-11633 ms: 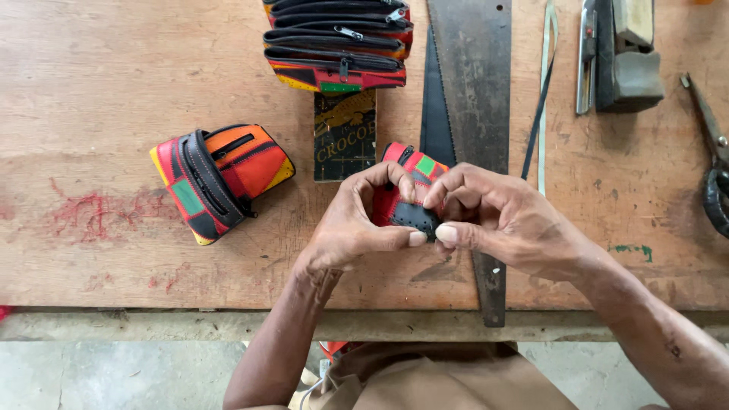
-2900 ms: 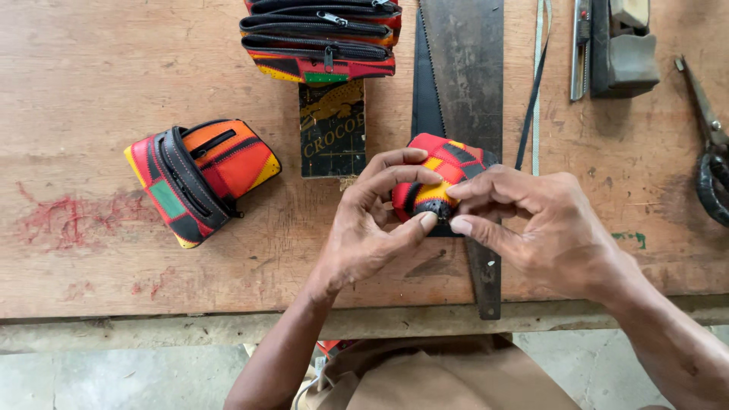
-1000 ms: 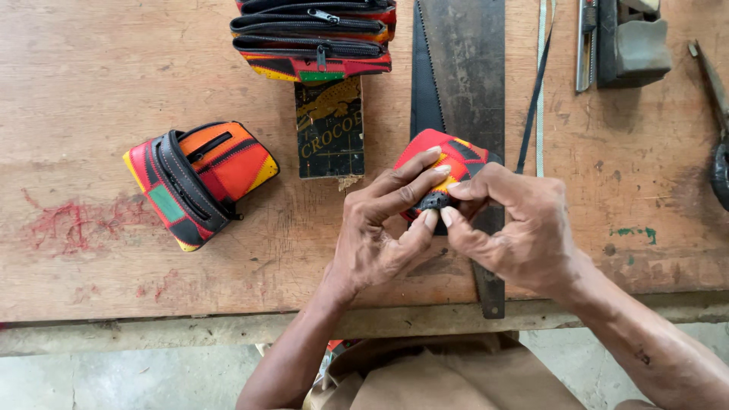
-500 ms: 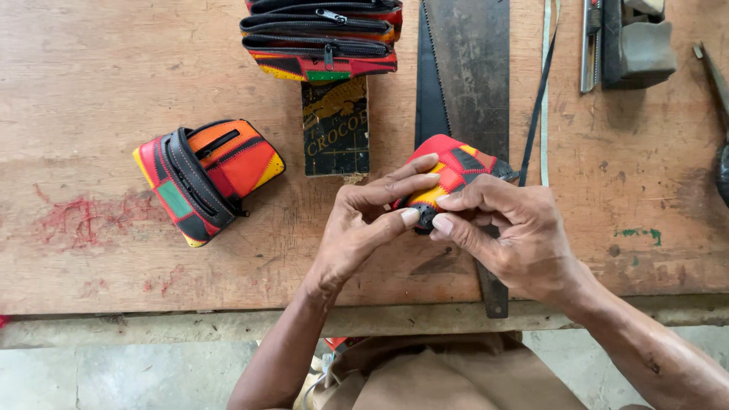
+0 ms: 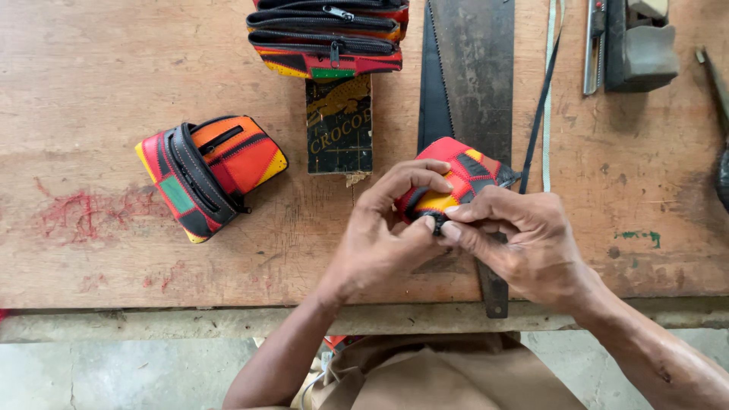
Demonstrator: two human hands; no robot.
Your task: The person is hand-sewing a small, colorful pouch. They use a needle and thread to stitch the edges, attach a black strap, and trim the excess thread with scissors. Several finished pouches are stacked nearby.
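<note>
- Head view: your left hand [image 5: 380, 247] and right hand [image 5: 524, 243] pinch the patchwork pouch [image 5: 456, 178] between them.
- Pouch sits above the saw blade [image 5: 471, 83], near the wooden table's [image 5: 99, 68] front edge.

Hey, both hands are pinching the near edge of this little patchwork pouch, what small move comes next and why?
Probably draw the pinched dark piece along the pouch edge: left hand and right hand meet fingertip to fingertip there, likely at a zip pull, though fingers hide it.

wooden bench [image 5: 99, 68], patchwork pouch [image 5: 209, 173], handsaw [image 5: 474, 68]
</note>
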